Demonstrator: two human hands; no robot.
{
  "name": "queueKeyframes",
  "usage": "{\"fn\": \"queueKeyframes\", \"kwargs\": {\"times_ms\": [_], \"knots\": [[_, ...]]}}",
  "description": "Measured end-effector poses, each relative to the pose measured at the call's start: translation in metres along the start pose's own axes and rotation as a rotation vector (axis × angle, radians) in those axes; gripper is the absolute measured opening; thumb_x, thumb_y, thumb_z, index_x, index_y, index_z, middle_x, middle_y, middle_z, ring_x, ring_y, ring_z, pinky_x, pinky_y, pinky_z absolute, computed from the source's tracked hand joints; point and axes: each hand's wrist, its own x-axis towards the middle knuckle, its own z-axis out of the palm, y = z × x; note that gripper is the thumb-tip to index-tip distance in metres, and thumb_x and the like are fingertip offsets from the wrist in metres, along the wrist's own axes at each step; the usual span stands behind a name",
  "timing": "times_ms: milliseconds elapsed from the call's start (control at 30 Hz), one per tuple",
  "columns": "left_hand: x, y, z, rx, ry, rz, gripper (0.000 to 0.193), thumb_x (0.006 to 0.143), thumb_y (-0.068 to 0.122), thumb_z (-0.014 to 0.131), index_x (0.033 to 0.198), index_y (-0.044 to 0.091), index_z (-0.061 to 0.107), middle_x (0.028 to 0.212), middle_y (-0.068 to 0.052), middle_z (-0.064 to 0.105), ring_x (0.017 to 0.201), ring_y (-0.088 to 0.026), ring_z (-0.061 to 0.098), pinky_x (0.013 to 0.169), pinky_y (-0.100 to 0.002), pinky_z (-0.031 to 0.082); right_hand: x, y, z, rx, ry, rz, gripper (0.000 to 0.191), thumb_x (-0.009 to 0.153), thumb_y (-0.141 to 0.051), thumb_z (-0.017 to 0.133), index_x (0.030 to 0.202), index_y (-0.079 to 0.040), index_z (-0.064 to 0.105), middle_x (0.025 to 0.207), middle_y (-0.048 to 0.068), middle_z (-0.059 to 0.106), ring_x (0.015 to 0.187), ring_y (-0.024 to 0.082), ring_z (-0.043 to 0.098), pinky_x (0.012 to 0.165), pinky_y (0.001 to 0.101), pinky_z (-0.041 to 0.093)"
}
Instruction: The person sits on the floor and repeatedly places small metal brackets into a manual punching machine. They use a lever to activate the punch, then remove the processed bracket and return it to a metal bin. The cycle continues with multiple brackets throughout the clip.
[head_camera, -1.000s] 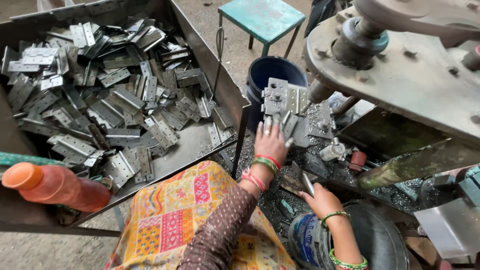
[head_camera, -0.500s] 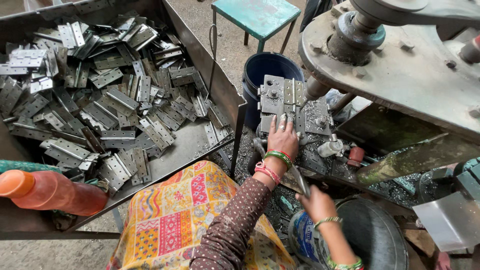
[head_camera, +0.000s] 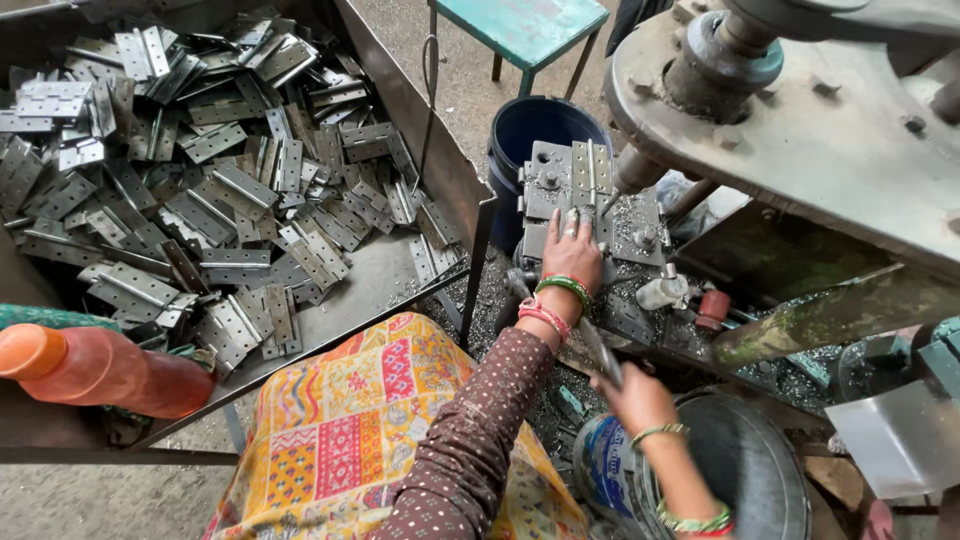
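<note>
- A grey metal hinge (head_camera: 590, 172) lies opened flat on the drill-press fixture (head_camera: 560, 190), right beside the drill spindle's (head_camera: 635, 172) lower end, so its leaf sits where the bit comes down.
- The left hand (head_camera: 572, 252) rests palm-down on the fixture just below the hinge, fingers (head_camera: 572, 222) stretched forward and close together, pressing rather than gripping; judging by the pose, it steadies the piece against the block.
- The right hand (head_camera: 632, 398) is lower, near the person's lap, fingers curled around a slim metal lever (head_camera: 598, 350) that slants up towards the machine; the grip looks closed, though the fingertips are partly hidden.
- Metal swarf (head_camera: 500, 290) covers the base around the fixture, with a small white bottle (head_camera: 662, 292) and a red cap (head_camera: 712, 305) standing near it.
- Behind the fixture stands a dark blue bucket (head_camera: 530, 125); a grey metal pail (head_camera: 740, 470) sits beside the right forearm.
- To the left, a sheet-metal tray (head_camera: 400, 110) holds a heap of hinges (head_camera: 200, 180), within arm's reach of the left hand.
- An orange plastic bottle (head_camera: 95, 368) lies on the tray's near edge; a teal stool (head_camera: 520, 25) stands further back.
</note>
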Motion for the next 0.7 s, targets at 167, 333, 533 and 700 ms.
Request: {"fn": "queueKeyframes", "kwargs": {"times_ms": [167,333,533,700], "knots": [[-0.001,-0.007,-0.012,0.051,0.095,0.020,0.045,0.100,0.029,0.042,0.126,0.002,0.068,0.150,-0.017,0.049,0.143,-0.031,0.039,0.123,-0.055,0.009,-0.024,-0.009,0.045,-0.004,0.135,0.013,0.049,0.089,-0.055,0.064,0.099,-0.007,0.062,0.077,0.023,0.072,0.074,0.044,0.072,0.068,0.0524,0.057],[-0.004,-0.005,-0.028,0.080,-0.133,0.055,0.035,0.097,0.021,0.045,0.118,0.014,0.071,0.155,-0.017,0.042,0.147,-0.031,0.035,0.123,-0.056,0.004,0.007,-0.002,-0.001,0.008,-0.140,0.075,0.057,0.083,-0.060,0.067,0.100,-0.006,0.060,0.074,0.018,0.075,0.071,0.037,0.078,0.068,0.0484,0.060],[0.015,-0.010,-0.030,0.078,-0.102,0.005,0.036,0.104,0.020,0.043,0.123,0.012,0.073,0.148,-0.016,0.052,0.147,-0.033,0.039,0.128,-0.057,0.003,-0.006,0.000,0.009,-0.006,0.020,0.015,0.056,0.085,-0.060,0.067,0.099,-0.006,0.063,0.076,0.020,0.072,0.073,0.040,0.073,0.067,0.0501,0.058],[0.007,-0.014,-0.028,0.035,-0.059,0.026,0.035,0.099,0.022,0.047,0.119,0.014,0.075,0.152,-0.017,0.049,0.149,-0.032,0.038,0.127,-0.056,0.005,-0.017,-0.001,0.051,0.020,0.054,0.009,0.051,0.088,-0.055,0.065,0.102,-0.007,0.062,0.076,0.020,0.073,0.071,0.039,0.074,0.067,0.0495,0.057]]}}
